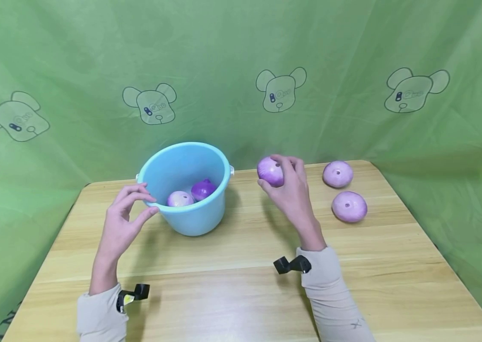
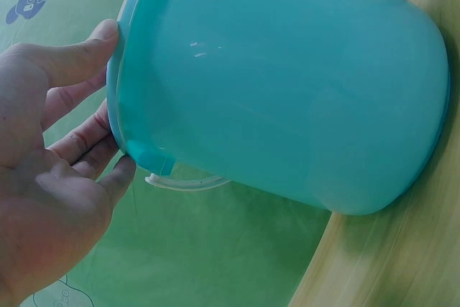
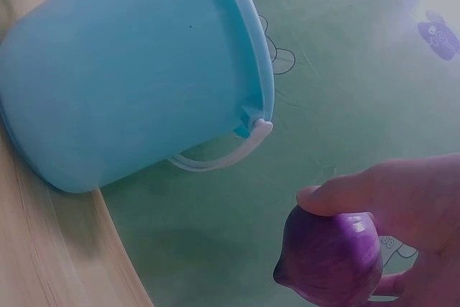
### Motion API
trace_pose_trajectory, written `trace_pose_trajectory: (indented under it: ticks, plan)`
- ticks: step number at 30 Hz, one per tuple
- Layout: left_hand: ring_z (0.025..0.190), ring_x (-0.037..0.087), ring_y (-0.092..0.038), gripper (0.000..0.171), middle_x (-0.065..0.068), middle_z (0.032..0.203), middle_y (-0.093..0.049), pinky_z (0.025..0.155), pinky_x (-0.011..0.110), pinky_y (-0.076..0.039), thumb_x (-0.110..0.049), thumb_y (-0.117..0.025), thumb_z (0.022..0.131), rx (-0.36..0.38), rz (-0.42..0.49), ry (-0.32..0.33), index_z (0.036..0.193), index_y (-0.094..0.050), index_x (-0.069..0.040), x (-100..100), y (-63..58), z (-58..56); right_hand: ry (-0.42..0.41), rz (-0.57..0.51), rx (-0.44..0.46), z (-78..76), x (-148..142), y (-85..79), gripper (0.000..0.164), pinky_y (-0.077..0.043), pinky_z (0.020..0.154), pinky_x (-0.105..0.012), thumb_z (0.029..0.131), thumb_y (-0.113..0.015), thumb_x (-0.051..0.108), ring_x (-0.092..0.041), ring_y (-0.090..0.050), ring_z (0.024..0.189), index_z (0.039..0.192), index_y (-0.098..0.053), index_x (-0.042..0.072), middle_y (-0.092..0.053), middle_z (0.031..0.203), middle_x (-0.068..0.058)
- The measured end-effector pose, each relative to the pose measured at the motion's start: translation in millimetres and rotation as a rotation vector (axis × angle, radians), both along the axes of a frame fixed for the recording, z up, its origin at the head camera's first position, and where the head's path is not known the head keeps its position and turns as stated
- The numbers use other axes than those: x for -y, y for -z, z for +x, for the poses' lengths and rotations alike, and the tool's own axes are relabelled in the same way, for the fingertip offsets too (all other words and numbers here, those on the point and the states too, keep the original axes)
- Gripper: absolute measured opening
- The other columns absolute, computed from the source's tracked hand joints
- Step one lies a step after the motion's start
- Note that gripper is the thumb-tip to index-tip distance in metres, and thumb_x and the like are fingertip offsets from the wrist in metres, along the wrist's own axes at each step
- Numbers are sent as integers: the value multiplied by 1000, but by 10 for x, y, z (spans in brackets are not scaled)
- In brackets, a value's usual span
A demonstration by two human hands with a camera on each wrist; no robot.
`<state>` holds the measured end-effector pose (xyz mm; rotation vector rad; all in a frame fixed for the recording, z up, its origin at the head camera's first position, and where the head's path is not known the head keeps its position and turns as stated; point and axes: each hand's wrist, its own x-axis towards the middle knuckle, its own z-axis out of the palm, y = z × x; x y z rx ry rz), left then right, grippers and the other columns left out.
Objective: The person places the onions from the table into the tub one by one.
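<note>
Left hand [image 1: 123, 221] pinches the bucket rim [image 1: 194, 207]. Right of it, right hand [image 1: 291, 194] pinches an onion [image 1: 268, 172], likely firm, slick: grip its sides.

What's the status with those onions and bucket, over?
Left fingers gripping blue bucket by rim. Right fingers gripping one onion above table. Two onions inside bucket, two loose onions at right. Nothing visible between held onion and bucket.

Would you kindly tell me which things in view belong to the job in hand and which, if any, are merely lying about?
Seems part of the job:
blue bucket, rim held by left fingers
held onion, in right fingers
two onions in the bucket
two loose onions, probably

Only surroundings:
wooden table
green backdrop
black wrist cameras
</note>
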<state>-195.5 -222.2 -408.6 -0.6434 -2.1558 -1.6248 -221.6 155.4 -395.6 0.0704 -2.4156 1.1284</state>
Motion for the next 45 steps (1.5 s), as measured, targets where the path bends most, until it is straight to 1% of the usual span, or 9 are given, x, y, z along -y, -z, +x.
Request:
trace_pose_trajectory:
  ticks: [2,6,17,22,24,29,31,37,45]
  plan:
    - [137,25,-46,18,19,120,-56,124,35,-31,15,-74,85,-1,1,1,100,-71,4,1,1,-1,-4,-1,-8,4,7,-3,66,-51,104,-61,81,-88,16,-40,-52,122,140,-58,12,-44,138,-22]
    - [137,26,-46,18,12,119,-57,124,34,-32,16,-74,85,-8,1,1,100,-71,5,-1,2,-2,-14,-2,-18,17,33,-15,66,-51,103,-61,80,-88,15,-40,-51,122,139,-59,12,-44,138,-21]
    - [136,28,-46,18,16,118,-56,124,33,-32,16,-74,85,-9,1,2,99,-71,5,2,9,-8,-43,10,-14,58,113,-43,65,-53,101,-59,81,-88,15,-40,-50,125,138,-59,12,-43,140,-21]
    - [136,28,-46,18,11,118,-57,124,34,-32,16,-74,85,-10,-1,1,100,-71,6,-1,2,-5,-52,11,-5,66,139,-45,64,-54,99,-59,81,-88,16,-40,-49,125,138,-59,13,-43,141,-21]
    - [136,27,-46,18,13,118,-57,124,33,-32,15,-74,85,-8,-2,2,100,-71,6,-2,0,-3,-57,14,-8,65,145,-39,64,-53,99,-59,81,-88,16,-40,-49,125,138,-59,13,-43,141,-21]
    - [137,26,-46,17,24,119,-54,124,33,-32,15,-74,86,1,0,2,100,-71,5,0,-1,0,-72,22,-22,72,164,-35,63,-54,99,-58,81,-87,16,-39,-50,124,137,-59,13,-42,141,-21]
    - [137,26,-46,17,24,119,-54,124,33,-32,14,-74,86,3,-2,0,100,-71,5,2,-1,2,-78,26,-25,78,174,-38,63,-54,100,-57,81,-88,16,-38,-50,124,137,-59,13,-42,141,-21]
    - [137,25,-46,18,12,119,-57,124,33,-32,14,-74,86,4,-6,-3,100,-71,5,7,4,2,-81,40,-32,96,200,-51,63,-53,101,-56,81,-88,16,-37,-49,124,137,-59,12,-43,141,-21]
    - [137,26,-46,18,12,119,-57,124,33,-32,14,-74,85,1,-4,-1,100,-71,5,7,1,-1,-87,50,-41,103,239,-52,62,-52,102,-56,81,-88,17,-36,-49,124,136,-60,12,-44,140,-20]
